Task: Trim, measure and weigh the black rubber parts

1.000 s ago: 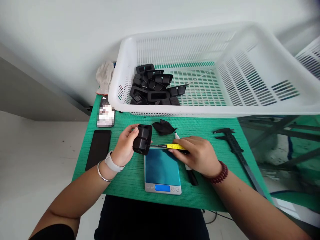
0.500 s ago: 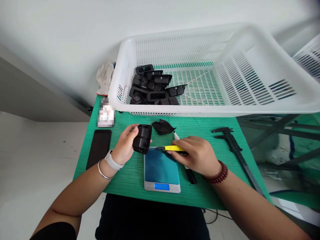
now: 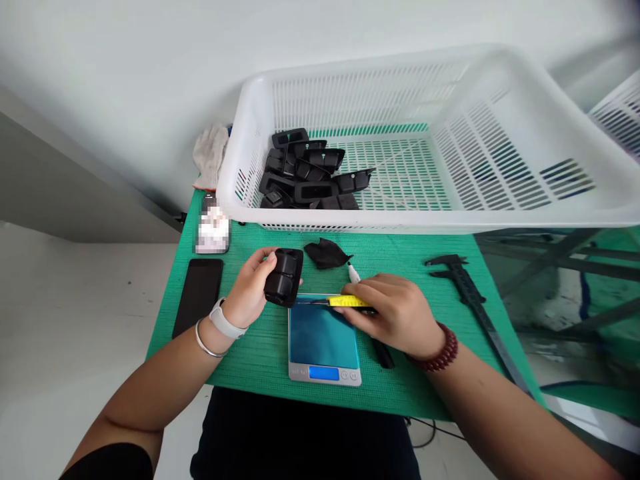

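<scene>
A black moulded plastic part [image 3: 283,277] with a flanged rim is gripped by my left hand [image 3: 251,285], thumb on top. It is held up just off the far left corner of a small digital scale [image 3: 324,340]. My right hand [image 3: 389,308] closes round a yellow and black utility knife [image 3: 349,302]. The knife's thin blade points left, its tip close to the lower edge of the black part; whether it touches I cannot tell. Beyond the hands lies a scrap of black material [image 3: 327,254]. A marker [image 3: 353,272] is partly hidden under my right hand.
Across the back stands a large white plastic basket [image 3: 430,219], with several similar black parts [image 3: 315,191] at its left. A black caliper [image 3: 470,293] lies on the right. On the left are a dark phone [image 3: 199,298], another pixelated device [image 3: 213,227] and a knitted glove [image 3: 210,157].
My right hand and the knife have shifted very slightly, the blade tip dropping a little lower beside the part. My left hand stays nearly still, with the part tilted slightly.
</scene>
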### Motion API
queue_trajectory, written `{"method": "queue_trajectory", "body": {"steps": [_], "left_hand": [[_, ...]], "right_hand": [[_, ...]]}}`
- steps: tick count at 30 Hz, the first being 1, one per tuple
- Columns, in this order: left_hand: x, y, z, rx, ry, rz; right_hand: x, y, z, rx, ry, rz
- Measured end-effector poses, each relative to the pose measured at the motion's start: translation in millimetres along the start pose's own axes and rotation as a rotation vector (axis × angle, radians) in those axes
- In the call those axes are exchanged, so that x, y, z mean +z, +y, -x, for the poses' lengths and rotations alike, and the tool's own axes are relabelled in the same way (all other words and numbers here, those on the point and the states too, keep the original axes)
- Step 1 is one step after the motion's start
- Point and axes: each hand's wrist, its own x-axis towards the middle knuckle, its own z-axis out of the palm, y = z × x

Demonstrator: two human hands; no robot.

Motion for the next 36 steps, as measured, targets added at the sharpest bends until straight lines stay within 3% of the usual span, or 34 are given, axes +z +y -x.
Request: {"method": "queue_trajectory", "body": {"steps": [9, 12, 17, 25, 32, 36], "left_hand": [[3.1, 2.9, 2.9, 0.011, -0.014, 0.018], [1.8, 2.3, 0.9, 0.029, 0.003, 0.026], [-0.3, 1.1, 0.3, 0.029, 0.011, 0.044], [0.9, 2.3, 2.3, 0.015, -0.007, 0.030], [-1.4, 0.2, 0.1, 0.031, 0.051, 0.042], [-0.9, 0.5, 0.5, 0.023, 0.045, 0.050]], "right_hand": [[0.9, 4.7, 2.3, 0.192, 0.097, 0.149], [-0.7, 3.1, 1.7, 0.146, 0.104, 0.104], [-0.4, -0.6, -0.7, 0.025, -0.032, -0.009], [1.1, 3.7, 0.8, 0.188, 0.074, 0.123], [-0.2, 0.2, -0.5, 0.022, -0.001, 0.017], [0.8, 2.9, 0.7, 0.075, 0.045, 0.089]]}}
